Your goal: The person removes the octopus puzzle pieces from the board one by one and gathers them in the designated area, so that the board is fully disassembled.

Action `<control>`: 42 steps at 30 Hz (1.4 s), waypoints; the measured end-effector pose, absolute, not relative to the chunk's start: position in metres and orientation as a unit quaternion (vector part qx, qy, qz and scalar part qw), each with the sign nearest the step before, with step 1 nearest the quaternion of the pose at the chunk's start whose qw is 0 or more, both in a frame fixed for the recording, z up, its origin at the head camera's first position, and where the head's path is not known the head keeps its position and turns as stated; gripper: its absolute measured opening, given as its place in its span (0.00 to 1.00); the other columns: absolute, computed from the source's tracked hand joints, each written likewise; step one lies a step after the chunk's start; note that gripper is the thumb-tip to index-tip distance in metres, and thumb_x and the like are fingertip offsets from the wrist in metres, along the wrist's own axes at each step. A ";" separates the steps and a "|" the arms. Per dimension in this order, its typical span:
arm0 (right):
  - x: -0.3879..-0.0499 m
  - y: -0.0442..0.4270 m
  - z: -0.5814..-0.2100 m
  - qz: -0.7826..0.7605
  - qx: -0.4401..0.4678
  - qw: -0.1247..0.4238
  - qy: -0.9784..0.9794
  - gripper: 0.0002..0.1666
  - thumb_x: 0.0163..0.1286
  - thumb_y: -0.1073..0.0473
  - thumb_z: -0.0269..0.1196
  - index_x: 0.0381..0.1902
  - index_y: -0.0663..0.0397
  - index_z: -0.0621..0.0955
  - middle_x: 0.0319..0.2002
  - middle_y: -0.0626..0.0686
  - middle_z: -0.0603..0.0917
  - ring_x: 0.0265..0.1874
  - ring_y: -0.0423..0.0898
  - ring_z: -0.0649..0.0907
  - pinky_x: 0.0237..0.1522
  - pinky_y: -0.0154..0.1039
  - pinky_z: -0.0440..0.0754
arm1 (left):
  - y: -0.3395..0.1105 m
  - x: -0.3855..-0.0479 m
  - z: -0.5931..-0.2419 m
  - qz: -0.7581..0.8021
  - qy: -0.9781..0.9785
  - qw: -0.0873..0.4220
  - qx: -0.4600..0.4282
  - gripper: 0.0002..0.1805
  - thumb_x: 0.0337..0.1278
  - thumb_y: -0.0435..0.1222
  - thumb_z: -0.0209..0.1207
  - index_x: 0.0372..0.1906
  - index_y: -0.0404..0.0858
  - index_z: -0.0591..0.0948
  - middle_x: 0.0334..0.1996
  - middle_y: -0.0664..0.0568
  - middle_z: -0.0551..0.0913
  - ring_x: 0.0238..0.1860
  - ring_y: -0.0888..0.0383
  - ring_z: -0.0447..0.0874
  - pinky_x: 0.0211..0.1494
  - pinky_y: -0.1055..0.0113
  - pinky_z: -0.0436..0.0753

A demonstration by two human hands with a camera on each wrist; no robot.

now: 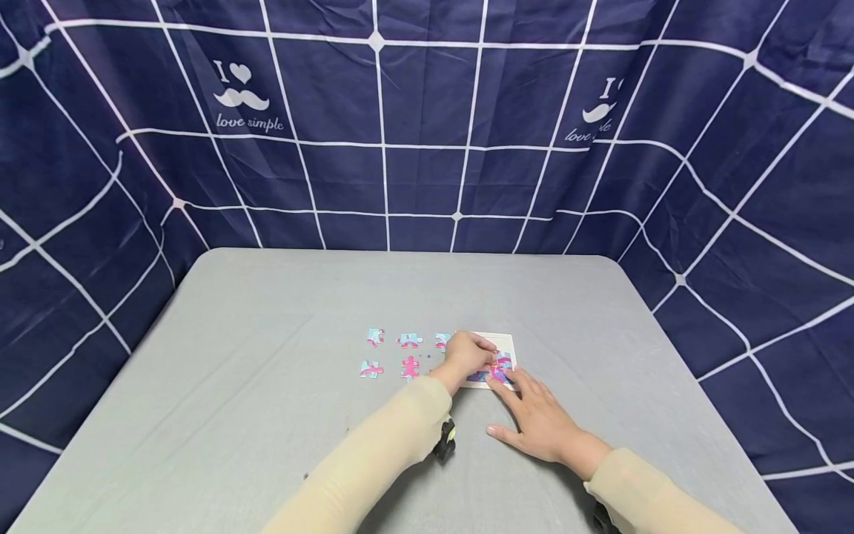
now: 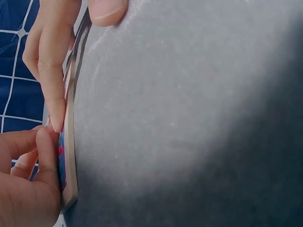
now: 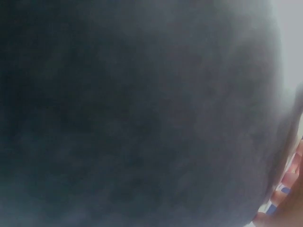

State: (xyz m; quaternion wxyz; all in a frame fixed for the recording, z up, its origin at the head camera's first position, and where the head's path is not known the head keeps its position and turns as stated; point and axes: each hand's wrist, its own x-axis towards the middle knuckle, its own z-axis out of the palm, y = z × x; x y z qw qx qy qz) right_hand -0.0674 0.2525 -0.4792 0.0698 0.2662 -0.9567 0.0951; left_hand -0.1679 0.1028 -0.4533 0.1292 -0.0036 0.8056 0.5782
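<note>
A jigsaw puzzle tray (image 1: 505, 342) with a pale border lies on the table, its lower part filled with pink, blue and purple pieces. Over its left side, my left hand (image 1: 465, 354) pinches a small jigsaw piece between thumb and fingertips; the fingers hide most of it. In the left wrist view the piece's thin edge shows at the fingertips, just above the tray's picture. My right hand (image 1: 539, 421) is spread at the tray's near right corner, fingertips touching the tray and pieces, thumb on the table. The right wrist view is mostly dark and blurred.
Left of the tray lie loose jigsaw pieces: a blue and pink one (image 1: 376, 337), another (image 1: 409, 340), one partly behind my left hand (image 1: 442, 340), a lower one (image 1: 371, 368) and a pink one (image 1: 410, 367). Dark blue checked cloth (image 1: 420, 178) surrounds the grey table (image 1: 267, 400).
</note>
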 end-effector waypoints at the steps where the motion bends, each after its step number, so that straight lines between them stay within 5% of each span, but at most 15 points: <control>1: -0.067 0.253 -0.480 0.096 0.267 0.072 -0.956 0.45 0.62 0.32 0.59 0.69 0.53 0.66 0.61 0.65 0.66 0.64 0.66 0.62 0.59 0.64 0.65 | 0.103 -0.168 -0.453 0.577 0.806 0.129 -0.004 0.05 0.43 0.24 0.69 0.27 0.36 0.87 0.17 0.54 0.82 0.18 0.61 0.83 0.22 0.76 0.81; 42: -0.066 0.249 -0.479 0.106 0.255 0.055 -0.960 0.46 0.62 0.30 0.58 0.69 0.51 0.66 0.62 0.65 0.65 0.65 0.67 0.61 0.60 0.65 0.63 | 0.034 -0.176 -0.442 0.649 0.738 0.185 0.002 0.07 0.50 0.22 0.64 0.36 0.29 0.85 0.25 0.48 0.84 0.22 0.64 0.79 0.29 0.74 0.83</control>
